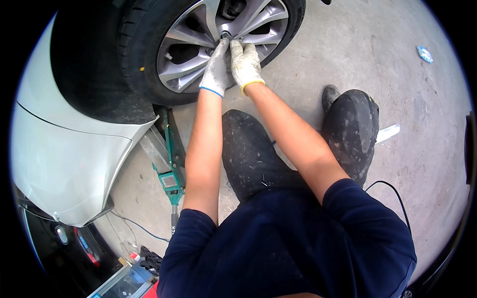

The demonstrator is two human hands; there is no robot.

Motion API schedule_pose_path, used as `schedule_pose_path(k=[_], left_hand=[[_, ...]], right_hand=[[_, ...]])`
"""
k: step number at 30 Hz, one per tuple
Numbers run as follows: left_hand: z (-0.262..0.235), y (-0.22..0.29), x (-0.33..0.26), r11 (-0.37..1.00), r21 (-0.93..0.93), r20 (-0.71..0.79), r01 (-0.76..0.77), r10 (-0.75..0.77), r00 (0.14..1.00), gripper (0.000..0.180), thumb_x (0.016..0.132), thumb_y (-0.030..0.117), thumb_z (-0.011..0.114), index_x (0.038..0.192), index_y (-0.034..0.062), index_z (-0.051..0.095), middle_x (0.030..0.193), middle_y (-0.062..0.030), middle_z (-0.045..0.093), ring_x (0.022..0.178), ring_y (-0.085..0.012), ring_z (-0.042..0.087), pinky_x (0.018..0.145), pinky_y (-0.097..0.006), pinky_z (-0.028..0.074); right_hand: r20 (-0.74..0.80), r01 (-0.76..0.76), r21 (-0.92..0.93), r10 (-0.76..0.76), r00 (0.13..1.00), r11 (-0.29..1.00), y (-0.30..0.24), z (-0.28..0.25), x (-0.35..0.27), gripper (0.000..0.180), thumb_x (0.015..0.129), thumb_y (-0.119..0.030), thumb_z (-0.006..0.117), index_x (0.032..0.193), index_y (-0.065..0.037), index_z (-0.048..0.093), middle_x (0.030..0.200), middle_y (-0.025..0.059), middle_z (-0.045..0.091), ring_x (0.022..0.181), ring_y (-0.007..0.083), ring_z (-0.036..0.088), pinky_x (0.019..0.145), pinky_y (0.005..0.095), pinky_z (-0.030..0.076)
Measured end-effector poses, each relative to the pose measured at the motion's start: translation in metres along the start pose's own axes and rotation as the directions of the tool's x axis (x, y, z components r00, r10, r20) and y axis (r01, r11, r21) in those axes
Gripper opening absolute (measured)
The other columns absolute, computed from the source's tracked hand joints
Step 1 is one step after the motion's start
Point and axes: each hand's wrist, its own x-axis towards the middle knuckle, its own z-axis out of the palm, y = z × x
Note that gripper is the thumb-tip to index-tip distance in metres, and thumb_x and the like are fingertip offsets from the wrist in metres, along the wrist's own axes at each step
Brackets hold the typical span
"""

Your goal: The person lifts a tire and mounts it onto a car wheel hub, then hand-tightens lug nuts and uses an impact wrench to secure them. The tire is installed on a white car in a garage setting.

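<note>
The car (pixel 64 149) fills my left side, its pale silver body curving down from the wheel arch to a bumper edge near my left elbow. The concrete floor (pixel 357 59) spreads out to my right, grey and stained. Ahead of me sits the wheel (pixel 198 44), a black tyre around a silver spoked rim, tilted a little by the lens. My knees (pixel 303 144) are bent under me in dark, dusty trousers, one shoe showing just beyond the right one. Under the car's sill, between the tyre and my left arm, stands a green jack (pixel 170 169) with its handle running back toward me. At the bottom left lies a toolbox (pixel 124 283), only partly in view. A black cable (pixel 392 193) loops on the floor by my right shoulder, and a flat white strip (pixel 387 133) lies just past my right knee. A small blue scrap (pixel 425 53) rests well away on the floor to the right.

Both my hands are in white knit gloves and meet at the hub of the wheel. My left hand (pixel 217 69) has its fingers stretched up and curled onto a small dark nut (pixel 226 35) at the hub. My right hand (pixel 245 62) presses in just beside it, fingers folded down against the same spot, touching the left glove. I cannot tell which hand actually grips the nut.
</note>
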Motion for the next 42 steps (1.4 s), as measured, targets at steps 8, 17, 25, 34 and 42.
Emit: schedule_pose_path(k=[8, 17, 25, 34, 42], left_hand=[[-0.018, 0.000, 0.014, 1.000, 0.010, -0.011, 0.013, -0.013, 1.000, 0.028, 0.099, 0.042, 0.061, 0.103, 0.0153, 0.066, 0.091, -0.0018, 0.071, 0.066, -0.0124, 0.066, 0.051, -0.021, 0.048], [-0.009, 0.006, 0.006, 0.999, -0.028, 0.064, 0.022, -0.020, 0.998, 0.035, 0.100, 0.037, 0.061, 0.115, 0.0066, 0.065, 0.102, -0.0104, 0.071, 0.094, -0.0242, 0.069, 0.087, -0.037, 0.055], [-0.020, -0.002, 0.008, 0.998, -0.027, 0.066, 0.062, -0.060, 0.996, 0.038, 0.100, 0.042, 0.059, 0.120, 0.0101, 0.061, 0.100, -0.0069, 0.071, 0.087, -0.0229, 0.069, 0.076, -0.036, 0.058], [-0.043, 0.012, 0.024, 0.978, 0.160, 0.119, 0.135, -0.155, 0.981, 0.045, 0.097, 0.054, 0.058, 0.105, 0.0109, 0.068, 0.086, -0.0026, 0.069, 0.060, -0.0151, 0.062, 0.046, -0.028, 0.047], [-0.019, -0.001, 0.010, 0.997, 0.080, -0.053, -0.013, 0.018, 0.998, 0.061, 0.102, 0.056, 0.040, 0.130, 0.0050, 0.057, 0.121, -0.0137, 0.065, 0.110, -0.0301, 0.062, 0.099, -0.043, 0.048]], right_hand=[[0.091, -0.075, 0.358, 0.045, 0.995, 0.931, 0.020, 0.008, 0.005, 0.040, 0.094, -0.031, 0.066, 0.115, 0.004, 0.064, 0.086, 0.0145, 0.072, 0.069, 0.0264, 0.071, 0.065, 0.0373, 0.057], [0.164, -0.127, 0.225, 0.091, 0.982, 0.966, 0.012, -0.001, 0.001, 0.052, 0.088, -0.036, 0.069, 0.126, -0.001, 0.060, 0.095, 0.0179, 0.073, 0.089, 0.0323, 0.072, 0.083, 0.0409, 0.056], [0.164, -0.131, 0.226, 0.095, 0.982, 0.965, 0.020, -0.009, 0.008, 0.054, 0.093, -0.045, 0.064, 0.119, 0.003, 0.063, 0.090, 0.0178, 0.072, 0.077, 0.0248, 0.073, 0.065, 0.0346, 0.058], [0.228, -0.116, 0.298, 0.047, 0.973, 0.948, 0.012, -0.003, 0.000, 0.050, 0.096, -0.043, 0.061, 0.118, 0.002, 0.067, 0.081, 0.0124, 0.072, 0.064, 0.0202, 0.070, 0.058, 0.0306, 0.056], [0.069, 0.034, -0.024, -0.032, 0.997, 0.999, 0.009, -0.016, 0.007, 0.044, 0.088, -0.036, 0.072, 0.111, 0.001, 0.064, 0.093, 0.0157, 0.073, 0.087, 0.0278, 0.072, 0.081, 0.0403, 0.056]])
